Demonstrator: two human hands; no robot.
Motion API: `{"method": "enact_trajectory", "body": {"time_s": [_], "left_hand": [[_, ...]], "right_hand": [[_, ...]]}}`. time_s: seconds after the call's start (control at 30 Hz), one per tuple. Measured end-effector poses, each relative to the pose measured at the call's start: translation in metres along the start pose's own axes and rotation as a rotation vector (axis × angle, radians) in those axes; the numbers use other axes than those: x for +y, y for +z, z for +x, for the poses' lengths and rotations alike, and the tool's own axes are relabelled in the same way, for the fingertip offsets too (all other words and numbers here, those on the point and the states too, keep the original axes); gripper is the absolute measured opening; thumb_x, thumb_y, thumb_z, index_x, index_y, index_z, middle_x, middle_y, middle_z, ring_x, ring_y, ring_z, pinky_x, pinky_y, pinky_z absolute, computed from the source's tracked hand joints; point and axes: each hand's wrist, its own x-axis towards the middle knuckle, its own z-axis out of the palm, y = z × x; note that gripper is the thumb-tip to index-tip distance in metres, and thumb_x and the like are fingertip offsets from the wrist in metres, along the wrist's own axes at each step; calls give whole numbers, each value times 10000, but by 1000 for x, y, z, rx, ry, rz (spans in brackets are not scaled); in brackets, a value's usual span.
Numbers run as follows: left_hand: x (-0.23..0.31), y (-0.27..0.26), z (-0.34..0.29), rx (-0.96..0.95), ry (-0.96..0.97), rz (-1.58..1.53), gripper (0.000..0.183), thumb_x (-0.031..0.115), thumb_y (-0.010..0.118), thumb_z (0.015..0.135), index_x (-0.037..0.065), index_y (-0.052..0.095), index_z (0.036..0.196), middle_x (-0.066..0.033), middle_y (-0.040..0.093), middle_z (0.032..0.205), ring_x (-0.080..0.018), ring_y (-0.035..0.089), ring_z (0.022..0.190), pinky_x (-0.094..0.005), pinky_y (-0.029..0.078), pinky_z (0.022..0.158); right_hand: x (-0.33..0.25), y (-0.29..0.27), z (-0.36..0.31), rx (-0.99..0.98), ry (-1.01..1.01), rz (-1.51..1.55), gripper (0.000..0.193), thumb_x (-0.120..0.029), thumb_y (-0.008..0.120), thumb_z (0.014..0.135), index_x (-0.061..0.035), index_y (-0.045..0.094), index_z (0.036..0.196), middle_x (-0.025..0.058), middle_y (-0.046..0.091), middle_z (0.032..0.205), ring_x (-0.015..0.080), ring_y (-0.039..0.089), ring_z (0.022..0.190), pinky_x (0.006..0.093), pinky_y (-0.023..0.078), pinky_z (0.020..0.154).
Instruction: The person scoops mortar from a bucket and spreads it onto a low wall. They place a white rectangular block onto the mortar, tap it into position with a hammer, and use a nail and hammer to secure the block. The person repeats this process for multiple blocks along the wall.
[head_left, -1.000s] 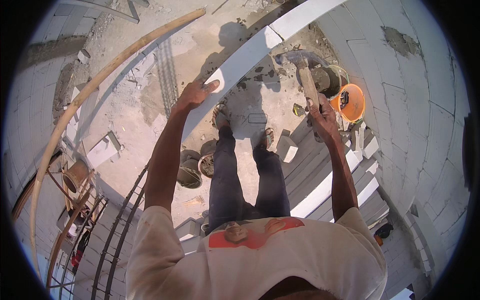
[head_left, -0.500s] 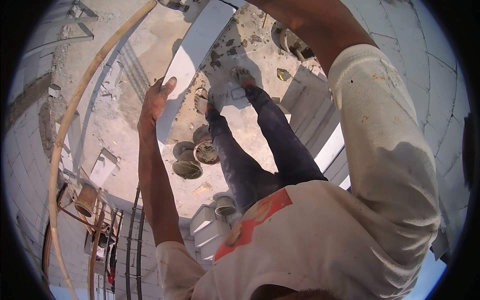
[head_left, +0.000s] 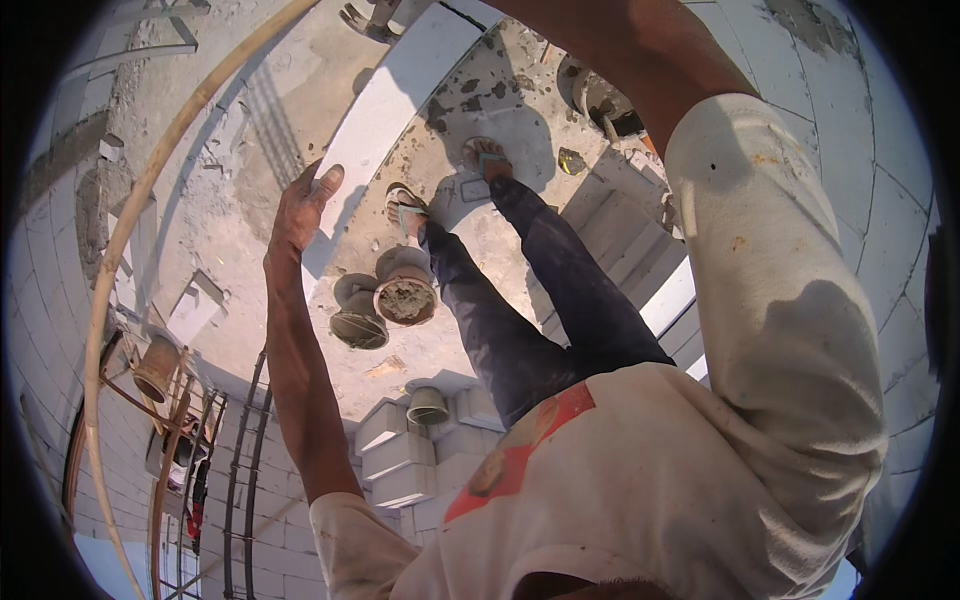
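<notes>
My left hand (head_left: pixel 299 212) is closed on the near edge of a long, smooth white block (head_left: pixel 385 115), its thumb lying on the pale face and its fingers along the left side. The block runs away from me toward the upper edge, part sunlit and part in shadow. Raised across the top right is my right forearm (head_left: pixel 640 50); its hand lies outside the picture. Below the block, beside my leg, stand a bucket of grey mortar (head_left: pixel 405 300) and a darker bucket (head_left: pixel 358 328).
My sandalled feet (head_left: pixel 408 212) stand on a mortar-spattered floor. Stacked pale blocks (head_left: pixel 398 455) carry a small bucket (head_left: pixel 427 405); more blocks (head_left: pixel 620 220) stand right of my legs. A curved wooden pole (head_left: pixel 150 190) and upright steel bars (head_left: pixel 248 470) rise at the left.
The view has shifted slightly, so the buckets and stacked blocks appear farther left. More of the metal piece near the upper edge shows. My left hand stays on the white block.
</notes>
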Motion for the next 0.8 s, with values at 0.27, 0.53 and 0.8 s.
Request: {"method": "enact_trajectory", "body": {"time_s": [0.27, 0.53, 0.8], "left_hand": [[2, 2, 3, -14, 11, 45, 857, 664, 612, 948, -21, 546, 1458, -246, 648, 1364, -347, 591, 1302, -409, 410, 1119], [-7, 6, 6, -23, -9, 57, 894, 699, 587, 936, -10, 532, 1478, -252, 623, 1402, -367, 565, 1343, -422, 399, 1140], [-21, 14, 15, 48, -67, 213, 887, 776, 527, 895, 31, 652, 1360, -232, 630, 1382, -417, 561, 1323, -533, 436, 1114]], "right_hand": [[2, -6, 5, -49, -5, 13, 511, -273, 573, 1024, -193, 517, 1525, 106, 624, 773, 199, 573, 593, 392, 499, 519], [-4, -22, 27, -114, -8, 8, 521, -239, 576, 1015, -199, 519, 1531, 93, 602, 746, 178, 552, 551, 379, 484, 462], [-88, -49, 76, -228, 54, 85, 533, -204, 579, 1006, -205, 521, 1536, 79, 580, 719, 157, 530, 508, 367, 468, 405]]}}
